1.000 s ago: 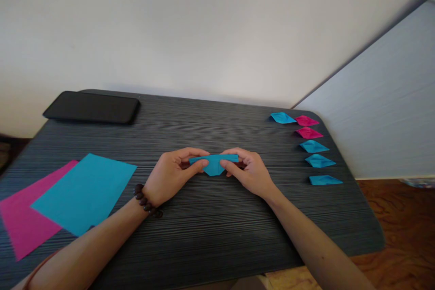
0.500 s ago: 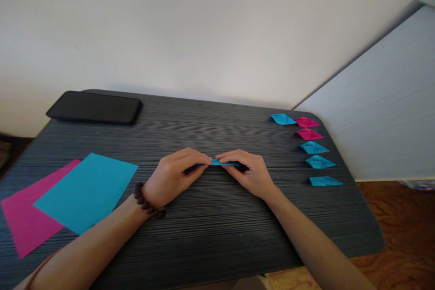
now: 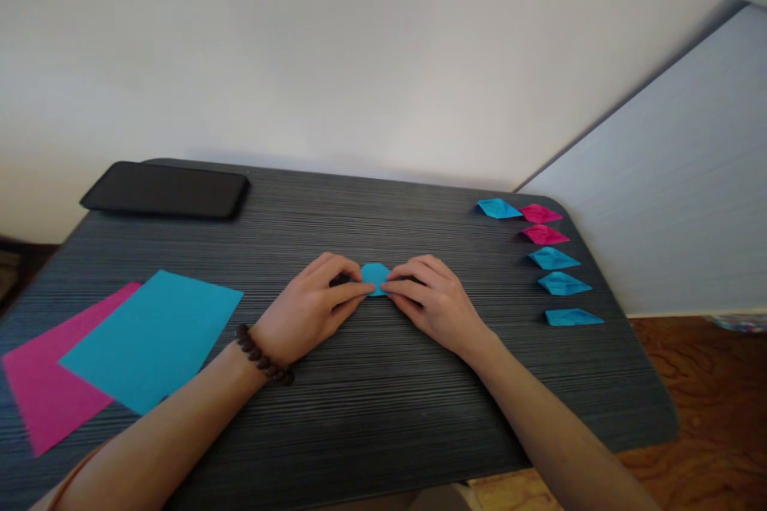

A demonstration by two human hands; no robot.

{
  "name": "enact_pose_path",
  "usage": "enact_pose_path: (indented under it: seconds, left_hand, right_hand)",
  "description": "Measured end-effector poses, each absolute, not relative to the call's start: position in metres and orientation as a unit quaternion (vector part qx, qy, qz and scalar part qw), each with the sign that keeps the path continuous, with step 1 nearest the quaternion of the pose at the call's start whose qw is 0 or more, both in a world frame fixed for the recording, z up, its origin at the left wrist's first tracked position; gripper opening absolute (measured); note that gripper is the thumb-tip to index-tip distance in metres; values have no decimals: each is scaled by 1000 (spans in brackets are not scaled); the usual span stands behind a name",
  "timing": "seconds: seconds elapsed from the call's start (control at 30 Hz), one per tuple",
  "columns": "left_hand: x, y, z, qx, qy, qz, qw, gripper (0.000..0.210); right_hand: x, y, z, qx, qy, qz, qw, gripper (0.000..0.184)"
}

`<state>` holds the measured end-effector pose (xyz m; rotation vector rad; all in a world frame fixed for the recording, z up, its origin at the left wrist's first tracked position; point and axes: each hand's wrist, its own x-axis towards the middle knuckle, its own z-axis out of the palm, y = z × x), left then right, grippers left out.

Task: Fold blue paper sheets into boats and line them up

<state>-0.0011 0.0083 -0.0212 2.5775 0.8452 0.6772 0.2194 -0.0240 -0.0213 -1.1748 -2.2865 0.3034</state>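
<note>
Between my two hands, at the middle of the dark table, is a small piece of folded blue paper. My left hand, with a brown bead bracelet at the wrist, grips its left side between thumb and fingers. On the right side, my right hand pinches the same paper. The fingertips cover both ends of it, so only its middle part shows, with a flat top edge and slanted upper corners.
Flat sheets, one blue overlapping one pink, lie at the left. A black phone-like slab rests at the back left. Several folded blue and pink paper pieces line the table's right side, near a wall.
The blue paper showed as a thin strip between my fingers; now a broader face of it is visible. My fingers have shifted slightly on it.
</note>
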Motion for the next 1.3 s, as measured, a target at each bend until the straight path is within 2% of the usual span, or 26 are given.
enact_pose_path:
  seconds: [0.17,0.4,0.6,0.77,1.0,1.17,1.3]
  left_hand:
    - [-2,5,-17,927,297,186,132,26]
    - [-2,0,-17,934,307,151,103,29]
    - [-3,2,-18,929,308,178,97,29]
    - [1,0,-15,895,332,254,155,22]
    - [3,-4,-8,828,420,289,232,21]
    - [3,-3,-7,787,449,284,314,35]
    - [6,-2,-7,759,456,282,368,30]
  right_hand:
    - [219,-26,-18,-458,-854,87,229,21]
    - [221,-29,-17,-456,-861,84,210,22]
    - [215,-28,-17,-462,-847,90,246,21]
    - [210,-29,-16,-466,-823,106,308,19]
    - [211,-31,-15,-472,-775,165,387,15]
    - [211,-31,-13,-510,-731,209,402,12]
    - [211,-32,-12,-504,-731,238,393,16]
